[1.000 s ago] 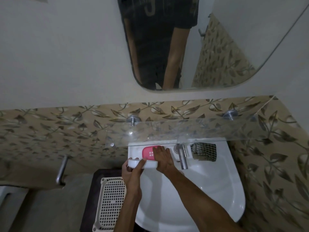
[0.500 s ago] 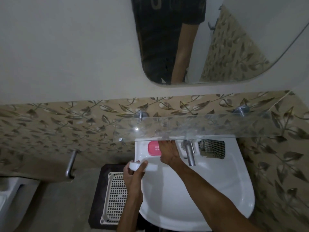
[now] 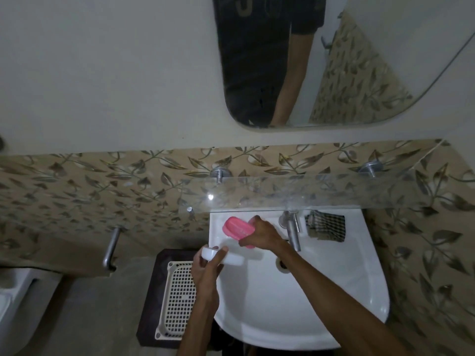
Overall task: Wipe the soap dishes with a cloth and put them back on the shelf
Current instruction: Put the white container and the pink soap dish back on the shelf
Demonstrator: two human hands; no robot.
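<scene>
Step in hand: gathering the soap dishes at the sink (image 3: 295,291); no wiping visible.
Left hand (image 3: 205,272): lower centre of frame, fingers curled round the white soap dish (image 3: 221,256), held over the sink's left rim.
Right hand (image 3: 262,236): centre of frame, grasping the pink soap dish (image 3: 237,228), which is tilted just above the sink's back ledge.
Cloth (image 3: 326,226): checked, lying on the ledge right of the tap (image 3: 293,232), untouched.
Shelf (image 3: 308,192): glass, across mid-frame above the sink; nothing seen on it.
Next move, judged: one hand must be freed to reach the cloth, likely by setting a dish down.
Risk: a wet dish could slip.
</scene>
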